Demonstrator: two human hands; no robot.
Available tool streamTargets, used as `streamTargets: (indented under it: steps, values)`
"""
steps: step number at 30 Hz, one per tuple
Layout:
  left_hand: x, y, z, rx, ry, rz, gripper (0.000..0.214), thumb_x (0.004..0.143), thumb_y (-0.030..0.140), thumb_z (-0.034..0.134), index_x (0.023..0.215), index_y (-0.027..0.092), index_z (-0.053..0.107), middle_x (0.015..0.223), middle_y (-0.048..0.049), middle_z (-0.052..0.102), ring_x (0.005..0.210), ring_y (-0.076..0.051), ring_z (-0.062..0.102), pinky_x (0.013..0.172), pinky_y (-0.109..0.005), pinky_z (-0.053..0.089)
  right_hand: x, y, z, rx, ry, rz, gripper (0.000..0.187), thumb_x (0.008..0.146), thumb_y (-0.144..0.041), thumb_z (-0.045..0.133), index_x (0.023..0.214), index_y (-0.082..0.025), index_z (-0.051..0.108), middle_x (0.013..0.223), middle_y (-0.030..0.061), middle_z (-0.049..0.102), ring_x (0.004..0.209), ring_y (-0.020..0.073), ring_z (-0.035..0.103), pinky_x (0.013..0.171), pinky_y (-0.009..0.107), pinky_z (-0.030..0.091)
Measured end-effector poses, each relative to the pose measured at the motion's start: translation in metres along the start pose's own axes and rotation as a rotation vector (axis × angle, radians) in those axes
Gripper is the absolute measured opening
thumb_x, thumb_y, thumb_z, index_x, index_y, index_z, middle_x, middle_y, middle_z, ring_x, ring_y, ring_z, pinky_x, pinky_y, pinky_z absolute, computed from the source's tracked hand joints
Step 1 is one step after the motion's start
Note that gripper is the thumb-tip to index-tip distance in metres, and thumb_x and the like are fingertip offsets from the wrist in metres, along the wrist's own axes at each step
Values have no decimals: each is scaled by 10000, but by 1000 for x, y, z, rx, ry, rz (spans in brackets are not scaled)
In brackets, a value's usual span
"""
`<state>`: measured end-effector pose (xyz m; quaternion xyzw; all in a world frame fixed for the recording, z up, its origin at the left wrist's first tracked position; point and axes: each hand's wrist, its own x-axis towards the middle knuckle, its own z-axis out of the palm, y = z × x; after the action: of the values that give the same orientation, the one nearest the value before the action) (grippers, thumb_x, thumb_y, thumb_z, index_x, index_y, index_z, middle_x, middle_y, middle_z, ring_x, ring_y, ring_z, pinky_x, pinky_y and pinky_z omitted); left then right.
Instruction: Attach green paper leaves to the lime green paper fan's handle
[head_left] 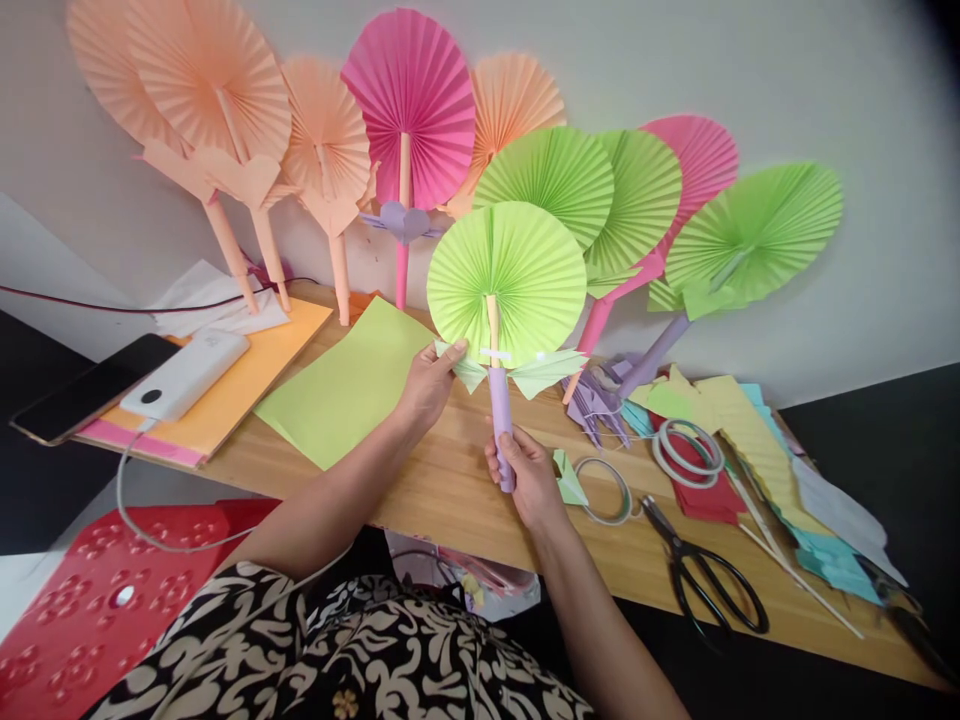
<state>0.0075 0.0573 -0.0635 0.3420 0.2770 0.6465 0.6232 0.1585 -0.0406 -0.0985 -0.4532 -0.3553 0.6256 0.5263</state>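
Observation:
I hold a round green pleated paper fan (507,275) upright above the wooden table (450,480). My right hand (527,475) is closed around its lilac handle (501,420). My left hand (429,385) pinches the left tip of the green paper bow (457,362) fixed across the fan's neck. A strip of white tape crosses the stick just above the handle.
Many finished fans in peach, pink and green lean on the wall (825,80). A green sheet (345,385) lies left. Tape rolls (686,450), black scissors (705,575), paper scraps sit right. A phone (90,385), power bank (187,372) and red stool (112,590) are at left.

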Motion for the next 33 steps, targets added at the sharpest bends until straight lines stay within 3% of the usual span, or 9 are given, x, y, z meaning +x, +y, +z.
streamTargets:
  steps: [3, 7, 10, 15, 19, 22, 24, 28, 33]
  values:
    - [1, 0, -1, -34, -22, -12, 435, 699, 475, 873, 909, 166, 650, 983, -46, 741, 970, -193, 678, 882, -309, 489, 0, 0, 0, 9, -15, -12, 463, 723, -529, 831, 1054, -210, 771, 677, -15, 634, 491, 63, 459, 420, 203, 324]
    - [-1, -4, 0, -38, -152, -93, 497, 703, 533, 867, 967, 161, 670, 1027, -73, 735, 935, -190, 671, 833, -308, 498, 1, 0, -1, 69, -16, -44, 409, 734, -526, 827, 983, -209, 761, 689, -15, 629, 508, 69, 467, 431, 208, 341]
    - [-10, -13, 2, 35, -273, -206, 521, 670, 585, 871, 897, 151, 693, 911, -66, 722, 836, -178, 656, 785, -310, 505, 2, 2, -2, 103, -12, -56, 387, 760, -533, 811, 974, -217, 749, 709, -13, 640, 534, 76, 492, 455, 206, 375]
    - [-26, -25, 4, 200, -390, -385, 385, 706, 466, 884, 879, 148, 754, 734, -24, 679, 602, -109, 573, 623, -268, 475, 4, 7, -3, 70, -37, -72, 366, 793, -569, 777, 882, -217, 739, 737, 4, 677, 579, 101, 562, 529, 232, 465]
    - [-25, -28, 2, 278, -372, -338, 363, 711, 470, 869, 888, 164, 787, 737, -28, 707, 632, -135, 604, 684, -299, 507, 7, 4, -6, -53, 65, -159, 390, 795, -573, 768, 966, -223, 774, 876, 45, 738, 815, 191, 674, 703, 312, 554]
    - [-21, -27, 0, 304, -336, -250, 330, 685, 455, 884, 846, 180, 801, 837, -46, 752, 846, -204, 669, 868, -342, 516, 13, -11, -14, -45, 260, -295, 426, 842, -575, 715, 1094, -235, 761, 1081, 70, 750, 1054, 227, 670, 870, 356, 544]
    - [-20, -27, -1, 343, -331, -243, 312, 699, 449, 872, 868, 193, 813, 874, -48, 762, 882, -216, 667, 889, -350, 509, 17, -28, -20, -12, 352, -359, 454, 864, -567, 687, 1182, -246, 726, 1180, 75, 732, 1125, 217, 655, 926, 365, 529]
    - [-24, -24, 1, 410, -371, -274, 273, 708, 437, 864, 846, 205, 821, 845, -35, 753, 833, -195, 642, 824, -318, 504, 26, -63, -25, -27, 294, -526, 449, 843, -480, 721, 1243, -279, 680, 1334, 52, 670, 1218, 206, 617, 998, 373, 515]
    - [-26, -24, 4, 419, -405, -270, 251, 704, 432, 866, 811, 210, 818, 804, -21, 725, 775, -167, 607, 748, -282, 495, 34, -85, -20, -88, 257, -569, 473, 775, -421, 773, 1215, -272, 684, 1215, 50, 701, 1140, 216, 634, 885, 332, 551]
